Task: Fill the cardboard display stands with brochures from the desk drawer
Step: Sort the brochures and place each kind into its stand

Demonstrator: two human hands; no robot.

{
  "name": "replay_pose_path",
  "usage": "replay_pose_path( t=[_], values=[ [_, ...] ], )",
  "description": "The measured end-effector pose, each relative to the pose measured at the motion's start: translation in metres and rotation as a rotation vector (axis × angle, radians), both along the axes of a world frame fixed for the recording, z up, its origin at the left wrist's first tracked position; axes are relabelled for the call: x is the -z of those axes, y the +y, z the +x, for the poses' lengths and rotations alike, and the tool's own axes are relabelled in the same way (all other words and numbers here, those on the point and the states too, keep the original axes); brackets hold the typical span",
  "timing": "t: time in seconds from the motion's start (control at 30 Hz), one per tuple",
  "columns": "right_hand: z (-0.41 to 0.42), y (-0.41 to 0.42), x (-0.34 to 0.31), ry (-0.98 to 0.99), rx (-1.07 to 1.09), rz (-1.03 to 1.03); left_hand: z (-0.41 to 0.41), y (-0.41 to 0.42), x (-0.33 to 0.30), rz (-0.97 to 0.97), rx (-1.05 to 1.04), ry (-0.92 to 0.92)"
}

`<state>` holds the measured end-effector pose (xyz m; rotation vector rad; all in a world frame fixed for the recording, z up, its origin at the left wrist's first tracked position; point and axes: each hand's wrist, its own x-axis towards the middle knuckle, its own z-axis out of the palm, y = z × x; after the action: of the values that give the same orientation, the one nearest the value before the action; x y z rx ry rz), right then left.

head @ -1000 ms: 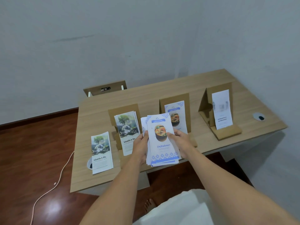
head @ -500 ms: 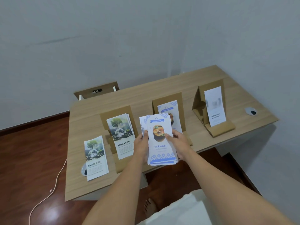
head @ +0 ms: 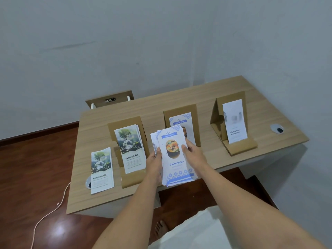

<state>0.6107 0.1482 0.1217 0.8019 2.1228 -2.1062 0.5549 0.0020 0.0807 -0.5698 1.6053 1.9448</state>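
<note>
Stack of blue-and-white food brochures [head: 175, 157] held in both hands, squared up for the middle stand

Left hand [head: 154, 165] gripping the stack's left edge, right hand [head: 193, 155] pinching the right edge, probably to peel off the top copy. Just beyond the grip: brown cardboard middle stand [head: 195, 119] with one matching brochure already in. Left of the grip, tree-cover stand [head: 129, 148] looks stocked; well right, white-leaflet stand [head: 233, 123] too.
</note>
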Motion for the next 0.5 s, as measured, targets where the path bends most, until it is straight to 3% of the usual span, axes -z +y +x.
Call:
replay_pose_path(
  t=[0.23,0.5],
  values=[
    [-0.008,0.005,0.007,0.046,-0.024,0.028,0.002,-0.005,-0.004,-0.026,0.011,0.025],
    [-0.021,0.011,0.017,0.016,0.105,0.012,-0.006,-0.007,-0.006,-0.045,-0.037,0.046]
  ],
)
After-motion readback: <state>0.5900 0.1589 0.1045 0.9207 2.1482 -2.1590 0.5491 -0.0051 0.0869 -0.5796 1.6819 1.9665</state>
